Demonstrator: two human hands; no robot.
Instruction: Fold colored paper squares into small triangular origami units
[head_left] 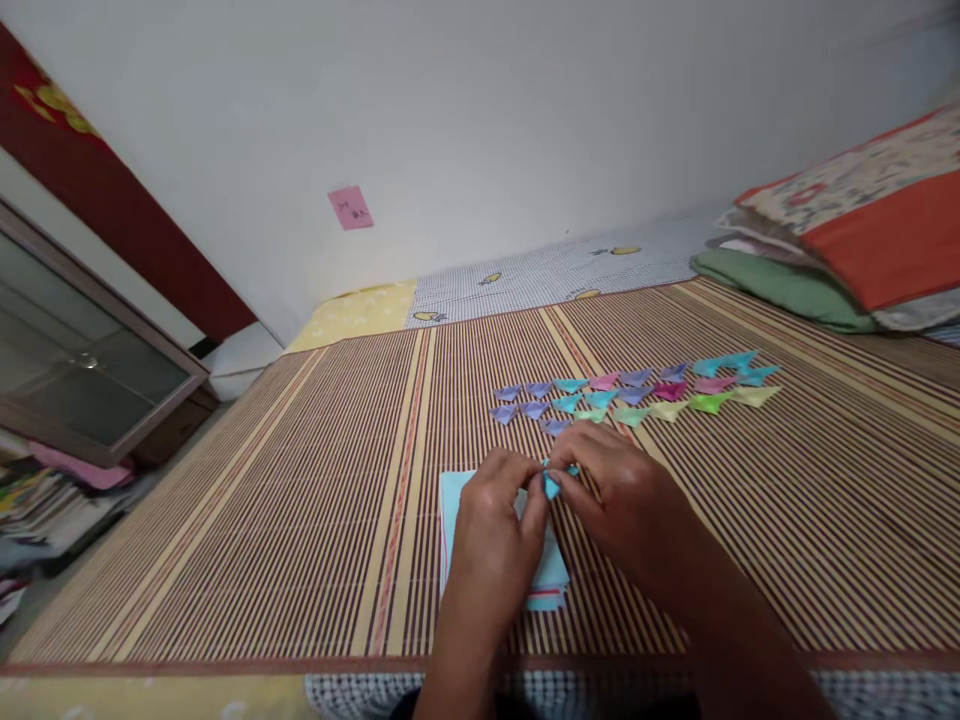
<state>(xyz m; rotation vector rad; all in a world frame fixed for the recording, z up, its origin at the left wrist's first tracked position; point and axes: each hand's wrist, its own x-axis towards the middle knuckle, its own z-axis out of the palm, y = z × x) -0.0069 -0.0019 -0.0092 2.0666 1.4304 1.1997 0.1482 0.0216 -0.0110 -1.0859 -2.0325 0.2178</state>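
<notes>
- In the head view, the striped mat (pixel 300 510) fills the middle and lower frame; its reddish front edge crosses the bottom, with yellow cloth (pixel 172 697) and checked cloth (pixel 892 692) showing below it.
- The mat's striped surface stretches widely from the hands toward the left of the frame, and also to the lower right beyond the right forearm. Its far edge meets patterned cloth (pixel 525 275) along the white wall (pixel 480 120).
- Three uneven rows of folded paper pieces (pixel 670 391), in purple, blue, pink, green and pale yellow, lie right of centre, just beyond the hands. The right hand (pixel 621 480) partly overlaps the nearest row in view; whether it touches any piece, I cannot tell.
- A stack of light blue sheets (pixel 553 565) lies at lower centre, partly hidden beneath the left hand (pixel 491 515).
- Folded bedding (pixel 885 230), orange, floral and green, sits on the mat's far corner at upper right. A pink note (pixel 350 208) is on the wall at upper left of centre; a glass-doored cabinet (pixel 90 350) stands at the left edge.
- The small blue paper (pixel 551 486) is between the hands at the centre, near the stack's upper right corner.
- The left hand's thumb and forefinger are closed on its left side; the right hand's thumb and forefinger pinch its right side, the fingertips of both hands close together.
</notes>
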